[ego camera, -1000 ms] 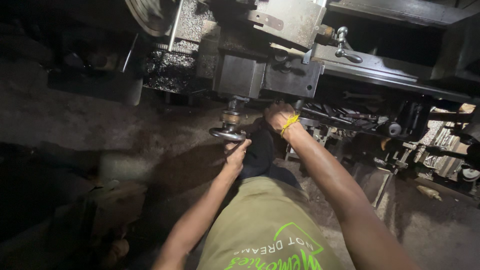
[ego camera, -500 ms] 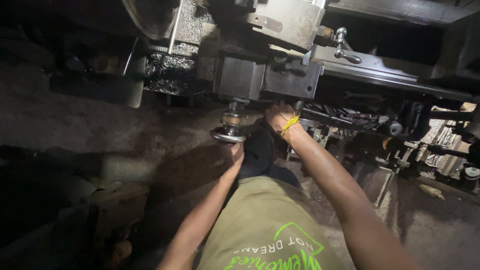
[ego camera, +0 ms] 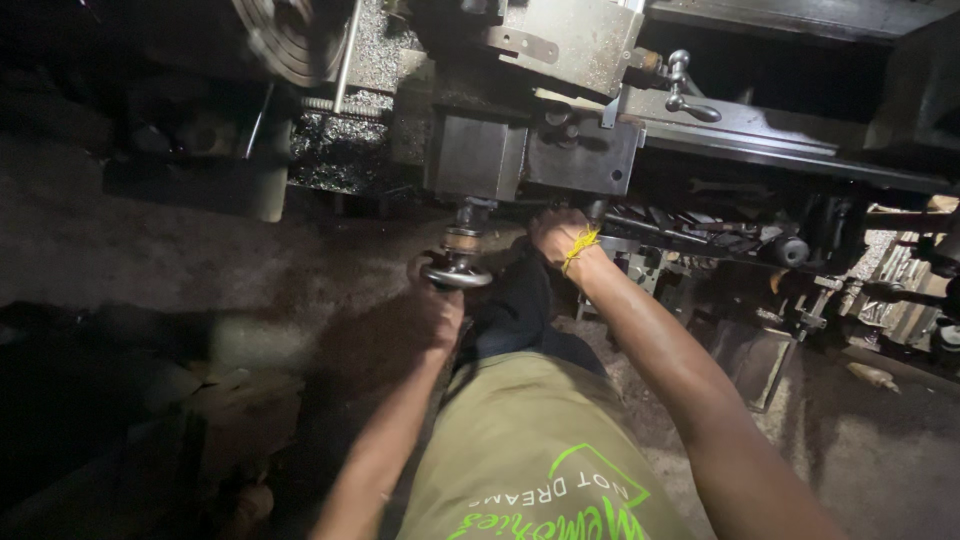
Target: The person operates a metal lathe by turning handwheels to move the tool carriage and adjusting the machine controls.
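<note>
I look down at a metal lathe. My left hand (ego camera: 438, 302) grips the round steel handwheel (ego camera: 457, 274) that sticks out from the dark apron box (ego camera: 478, 155) of the carriage. My right hand (ego camera: 556, 230), with a yellow thread around its wrist, is closed around a lever or knob under the apron, just right of the handwheel; the part it holds is hidden by the fingers. My olive shirt with green print (ego camera: 540, 460) fills the bottom of the view.
The chuck (ego camera: 290, 40) turns at top left, with metal chips (ego camera: 340, 150) piled below it. A small crank handle (ego camera: 685, 85) sits on the carriage at top right. Loose metal parts (ego camera: 900, 280) lie at the right; the dirty floor (ego camera: 200, 260) spreads left.
My left hand has shifted around the handwheel's rim, from its right side to beneath it. The right hand has stayed under the apron. The view has tilted slightly.
</note>
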